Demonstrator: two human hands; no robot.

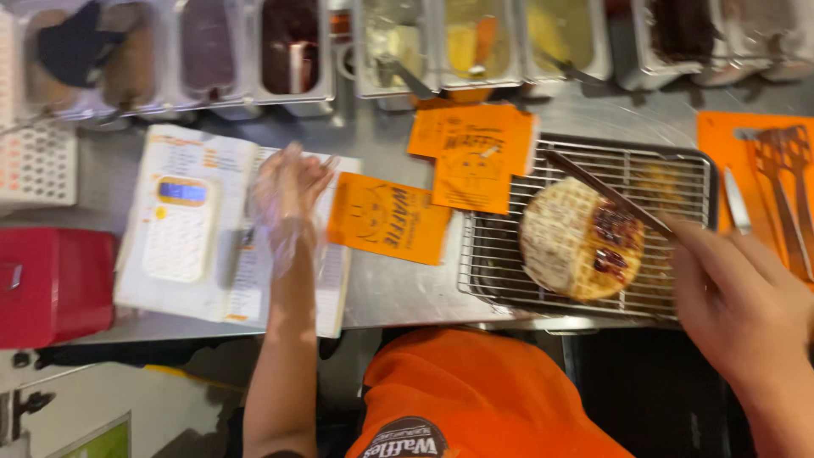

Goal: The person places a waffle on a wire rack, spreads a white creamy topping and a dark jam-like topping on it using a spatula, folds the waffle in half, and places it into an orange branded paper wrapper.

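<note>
Two hands are over the steel surface, well apart from each other. The right hand is closed around a thin dark-handled spreader, which slants up and to the left from the fingers, so that its shaft crosses the upper right of a round waffle. The waffle lies flat on a wire rack, just left of that hand, and dark red jam covers its right edge where the tool passes over it; the rest of its face is pale and bare.

The left hand wears a clear plastic glove and hangs open, fingers loosely spread, above a white printed sheet. It grips nothing. A cream-coloured calculator with yellow trim lies on the sheet just to its left. Between this hand and the rack lie orange paper sleeves, more of them stacked behind.

A red box stands at the far left edge. An orange cutting board on the right carries a knife and tongs. Steel topping tubs line the back. The picture is blurred, so fine detail is lost.
</note>
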